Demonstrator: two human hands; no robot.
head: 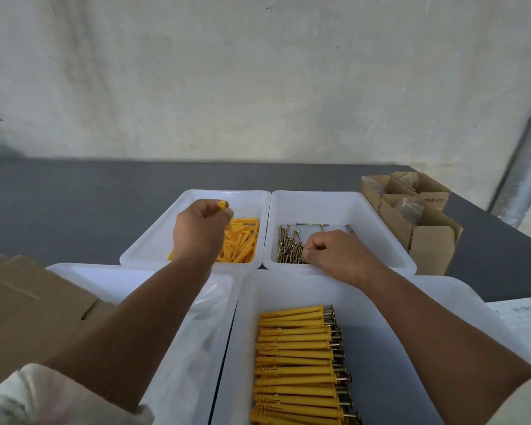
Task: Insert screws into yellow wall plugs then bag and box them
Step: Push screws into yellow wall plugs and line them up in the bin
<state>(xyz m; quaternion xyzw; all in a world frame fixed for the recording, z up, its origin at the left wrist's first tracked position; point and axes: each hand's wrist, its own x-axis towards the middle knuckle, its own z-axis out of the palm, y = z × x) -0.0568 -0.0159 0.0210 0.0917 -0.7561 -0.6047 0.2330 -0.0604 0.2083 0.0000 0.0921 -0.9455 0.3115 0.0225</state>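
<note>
Table (74, 204) runs back to a wall (258, 72); four trays on it in two rows; far left tray (166, 240) holds loose plugs (242, 243) piled at its right side; far right tray (377, 222), touching it, holds screws (290, 245) at its left side; near right tray (396, 326) holds a stack of plugs with screws in them (298, 363), screw heads to the right; near left tray (74, 271) holds plastic bags (203, 326); flat cardboard (28, 302) overlaps that tray's left part; open boxes (417, 216) right of the far right tray, bags inside; paper sheet (521, 320) at the right edge; left hand (198, 231) over the far left tray with a plug (222, 204); right hand (337, 256) in the far right tray, on the screws.
</note>
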